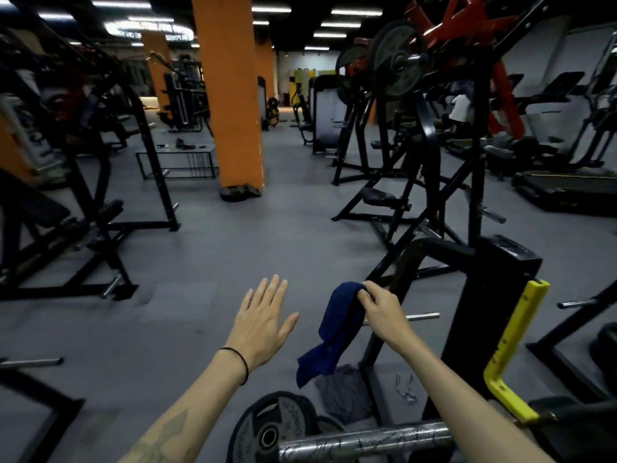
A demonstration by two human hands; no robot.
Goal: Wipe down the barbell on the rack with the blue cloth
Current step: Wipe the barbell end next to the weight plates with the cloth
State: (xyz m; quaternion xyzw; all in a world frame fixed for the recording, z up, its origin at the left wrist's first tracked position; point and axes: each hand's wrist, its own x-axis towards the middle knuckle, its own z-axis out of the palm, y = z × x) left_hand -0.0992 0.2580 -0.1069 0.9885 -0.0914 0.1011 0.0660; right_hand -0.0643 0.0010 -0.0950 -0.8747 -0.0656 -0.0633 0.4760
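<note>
In a dim gym, the right hand (379,304) pinched the top of the blue cloth (330,332), which hung loose above the floor, while the left hand (263,317) hovered beside it, fingers spread flat and holding nothing. The barbell (364,444) lay at the bottom of the frame, its chrome sleeve resting by the yellow hook (516,352) of the rack (484,315), below both hands and untouched by the cloth. The likely hazard was the dangling cloth: held only at one end, it could slip free or catch on a rack peg (422,317) on its way down to the bar. A weight plate (267,429) on the floor (raised lettering, too blurred to read) and a lit ceiling sign (150,31), equally illegible, offered the only writing.
</note>
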